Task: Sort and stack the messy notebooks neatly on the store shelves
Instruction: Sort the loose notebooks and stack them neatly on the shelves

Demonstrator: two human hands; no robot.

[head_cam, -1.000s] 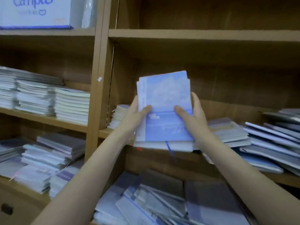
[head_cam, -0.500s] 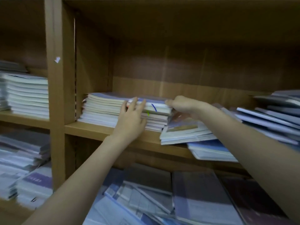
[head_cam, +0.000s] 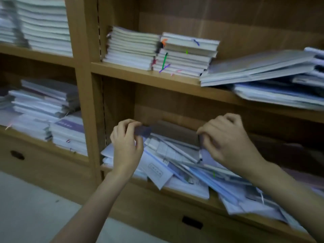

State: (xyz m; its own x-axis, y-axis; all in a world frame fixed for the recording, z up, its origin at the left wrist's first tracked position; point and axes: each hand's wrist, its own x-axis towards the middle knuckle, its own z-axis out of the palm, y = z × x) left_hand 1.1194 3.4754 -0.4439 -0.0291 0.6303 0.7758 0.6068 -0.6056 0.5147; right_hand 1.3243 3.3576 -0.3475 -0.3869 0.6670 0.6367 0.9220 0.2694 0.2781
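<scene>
- A dark notebook sits on top of the messy pile on the lower shelf, its far edge raised toward the back panel — both hands have hold of it.
- The left hand has its grip closed on the notebook's left corner, thumb and fingertips pinching it.
- The right hand has its fingers curled over the notebook's right edge; that grip is closed on the notebook too.
- The pile under it is a loose sprawl of white, grey and blue notebooks lying at crossed angles, some hanging over the shelf's front edge.
- On the middle shelf above stand two tidy stacks side by side and touching: a left stack and a right stack with coloured ribbon markers hanging from its pages.
- Just right of those stacks lies a slumped heap of larger notebooks, tilted and overhanging the shelf edge.
- Across the upright, the left bay holds more stacks on two levels — an even one above, rougher ones below.
- Pale floor shows at lower left.
</scene>
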